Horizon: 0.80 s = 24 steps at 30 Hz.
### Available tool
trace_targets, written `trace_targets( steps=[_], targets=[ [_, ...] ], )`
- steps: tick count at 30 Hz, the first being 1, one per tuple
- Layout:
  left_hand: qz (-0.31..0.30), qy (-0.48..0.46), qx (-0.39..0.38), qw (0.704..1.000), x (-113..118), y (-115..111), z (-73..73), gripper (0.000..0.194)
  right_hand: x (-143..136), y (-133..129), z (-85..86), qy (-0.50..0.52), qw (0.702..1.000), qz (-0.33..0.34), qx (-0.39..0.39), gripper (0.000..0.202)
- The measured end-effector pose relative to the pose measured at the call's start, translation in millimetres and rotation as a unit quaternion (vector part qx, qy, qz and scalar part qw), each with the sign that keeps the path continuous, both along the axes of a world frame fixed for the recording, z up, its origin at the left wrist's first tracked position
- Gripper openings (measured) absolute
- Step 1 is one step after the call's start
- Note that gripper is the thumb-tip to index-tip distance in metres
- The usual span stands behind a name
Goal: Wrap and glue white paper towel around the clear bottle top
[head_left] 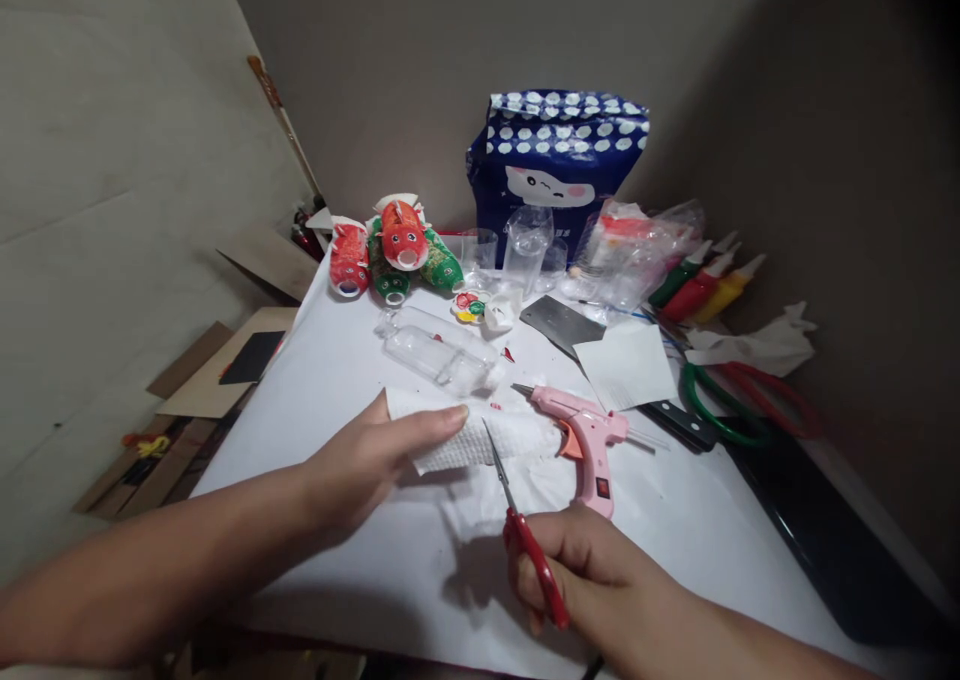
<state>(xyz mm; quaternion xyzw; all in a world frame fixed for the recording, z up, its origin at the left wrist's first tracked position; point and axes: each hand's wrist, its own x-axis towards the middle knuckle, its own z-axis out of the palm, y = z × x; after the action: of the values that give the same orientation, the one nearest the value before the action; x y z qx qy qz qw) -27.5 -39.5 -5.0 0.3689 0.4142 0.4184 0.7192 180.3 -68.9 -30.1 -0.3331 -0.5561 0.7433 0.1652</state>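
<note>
My left hand (375, 450) pinches a piece of white textured paper (457, 445), with the thumb on top and the fingers beneath. Wrapped around the handles of red-handled scissors (534, 560) is my right hand (581, 565). The narrow blades point up and away, their tips at the paper's edge just right of my left thumb. A pink glue gun (589, 430) lies on the table just beyond my right hand. Clear plastic bottles (442, 355) lie on their sides behind the paper.
Red and green fish figures (403, 235) sit at the back left, near a blue bag (559, 180). Paint bottles (705, 285), a white sheet (626, 365), a grey scraper (562, 322) and a black-handled knife (679, 425) occupy the right side of the white table (300, 570).
</note>
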Motion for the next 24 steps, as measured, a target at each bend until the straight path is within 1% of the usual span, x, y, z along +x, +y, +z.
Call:
trace_targets(
  steps=[2, 4, 9, 12, 15, 19, 24],
  targets=[
    [0.006, -0.016, -0.026, 1.000, -1, 5, -1.7, 0.047, 0, 0, -0.3, -0.001, 1.000, -0.001, 0.004, 0.065],
    [0.011, -0.010, -0.025, 1.000, 0, 8, -1.2, 0.047, 0, 0, -0.7, -0.006, 1.000, -0.001, 0.008, 0.064],
    [0.008, 0.014, 0.011, 1.000, 2, 4, 2.0, 0.042, 0, 0, -3.0, 0.005, 1.000, 0.003, 0.009, 0.055],
    [-0.011, 0.024, 0.042, 0.999, 2, 0, 4.4, 0.041, 0, 0, -4.3, 0.017, 1.000, 0.007, 0.004, 0.052],
    [-0.029, 0.046, 0.053, 0.997, 1, -1, 8.0, 0.043, 0, 0, -4.7, 0.024, 1.000, 0.011, 0.003, 0.050],
    [-0.021, 0.079, 0.067, 0.994, 0, 0, 11.0, 0.044, 0, -1, -1.2, 0.015, 1.000, 0.011, 0.002, 0.050],
    [-0.007, 0.115, 0.102, 0.988, 2, -1, 9.5, 0.045, 0, -1, 3.3, 0.013, 1.000, 0.015, 0.016, 0.051]
  ],
)
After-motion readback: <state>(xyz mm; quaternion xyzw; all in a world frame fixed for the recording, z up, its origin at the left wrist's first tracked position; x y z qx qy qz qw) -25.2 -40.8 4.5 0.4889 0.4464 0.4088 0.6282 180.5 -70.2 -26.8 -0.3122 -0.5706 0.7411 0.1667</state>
